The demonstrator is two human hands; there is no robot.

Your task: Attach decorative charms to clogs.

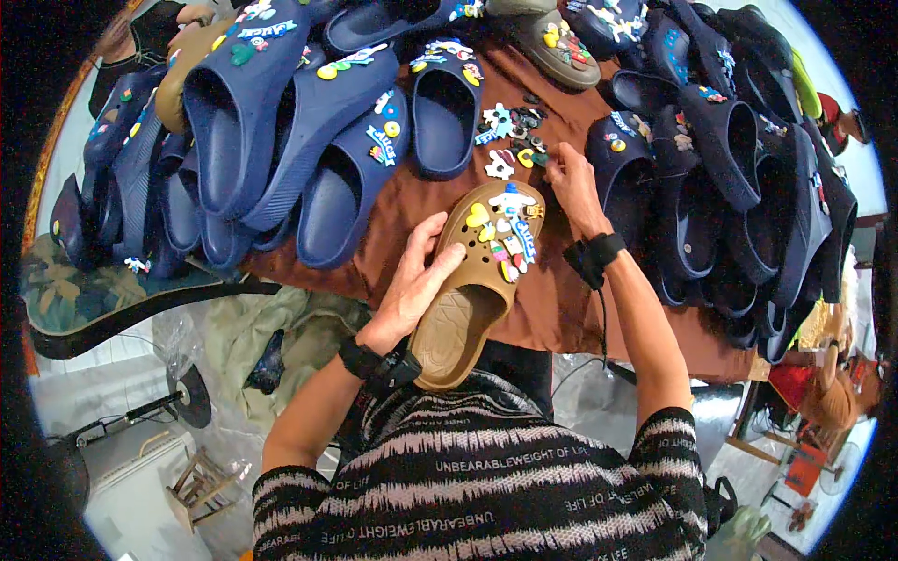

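Observation:
My left hand [418, 280] grips the side of a tan clog [447, 338], its thumb lying on the perforated upper. The clog is tilted, toe away from me, heel close to my shirt. Several colourful shoe charms [510, 245] sit on its upper, yellow, white and blue among them. Just beyond the toe, my right hand [573, 187] is at the edge of a small heap of loose charms [513, 126], its fingers pinched together. Whatever is between those fingertips is too small or hidden to make out. A white charm [499, 165] lies between the heap and the clog.
Navy slip-on clogs [341, 201] with charms are piled at the left, and more navy clogs [692, 210] at the right. Another brown clog [564, 51] lies at the far side. A brown cloth [571, 309] covers the table. Pale green fabric [253, 337] hangs at the near left.

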